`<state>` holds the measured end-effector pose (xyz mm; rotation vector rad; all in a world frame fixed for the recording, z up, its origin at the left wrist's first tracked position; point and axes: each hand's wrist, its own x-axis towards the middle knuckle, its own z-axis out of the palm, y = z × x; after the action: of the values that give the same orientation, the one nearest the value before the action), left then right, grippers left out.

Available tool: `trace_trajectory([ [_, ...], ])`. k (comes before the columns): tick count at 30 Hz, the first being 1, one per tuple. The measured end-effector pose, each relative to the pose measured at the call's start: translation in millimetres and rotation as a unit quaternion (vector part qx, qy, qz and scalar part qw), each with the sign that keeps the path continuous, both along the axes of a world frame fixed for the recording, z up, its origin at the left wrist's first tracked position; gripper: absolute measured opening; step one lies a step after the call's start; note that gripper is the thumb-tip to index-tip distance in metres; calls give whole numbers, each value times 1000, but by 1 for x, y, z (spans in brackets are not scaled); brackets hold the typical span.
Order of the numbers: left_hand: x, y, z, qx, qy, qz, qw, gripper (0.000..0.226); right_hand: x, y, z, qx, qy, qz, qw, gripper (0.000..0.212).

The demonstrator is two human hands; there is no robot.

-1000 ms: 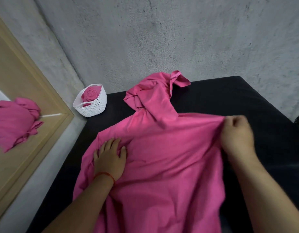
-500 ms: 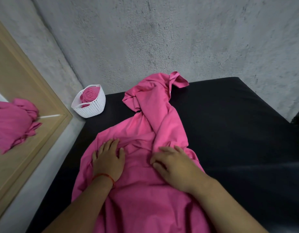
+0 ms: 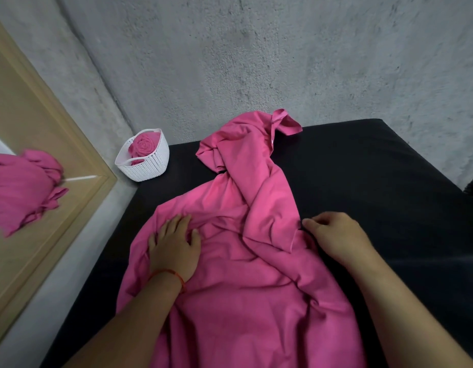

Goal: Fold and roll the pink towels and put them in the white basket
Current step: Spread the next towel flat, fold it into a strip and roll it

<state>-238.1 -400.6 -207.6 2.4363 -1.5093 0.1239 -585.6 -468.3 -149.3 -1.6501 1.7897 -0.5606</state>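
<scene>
The black mattress (image 3: pixel 363 168) in front of you carries a big pink towel (image 3: pixel 243 301), crumpled and not yet folded flat. Your left hand (image 3: pixel 174 245) presses it down with fingers spread. Your right hand (image 3: pixel 333 235) sits at its right edge, fingers bent; whether they pinch the cloth I cannot tell. The white basket (image 3: pixel 153 168) at the far left corner already holds one rolled towel (image 3: pixel 143 146), so folding, rolling and putting away remain for this one.

One wide-angle camera, worn on the head, looks forward and steeply down from close above the pink towel (image 3: pixel 243 274). It faces across the black cushioned surface (image 3: pixel 376 181) toward the grey wall (image 3: pixel 256 62), with a mirror (image 3: pixel 30 208) at its left edge.
</scene>
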Motion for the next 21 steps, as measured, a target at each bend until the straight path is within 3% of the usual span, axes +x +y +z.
trace_trajectory([
  [3,0,0,0,1,1,0,1000,53,-6,1,6,66,-33,66,995,30],
  [6,0,1,-1,-1,0,2,1000,53,-6,2,4,62,-10,95,993,18],
  [8,0,1,-1,-2,0,3,1000,52,-6,2,1,39,-15,79,996,18],
  [12,1,0,-1,-1,3,0,1000,52,-12,-5,2,-16,-133,24,991,25],
  [17,2,0,-3,-3,0,-2,1000,52,-28,-15,5,-2,-259,-33,965,37],
  [21,3,0,-3,-2,-1,-3,1000,52,-44,-16,15,-43,-259,-77,962,45],
])
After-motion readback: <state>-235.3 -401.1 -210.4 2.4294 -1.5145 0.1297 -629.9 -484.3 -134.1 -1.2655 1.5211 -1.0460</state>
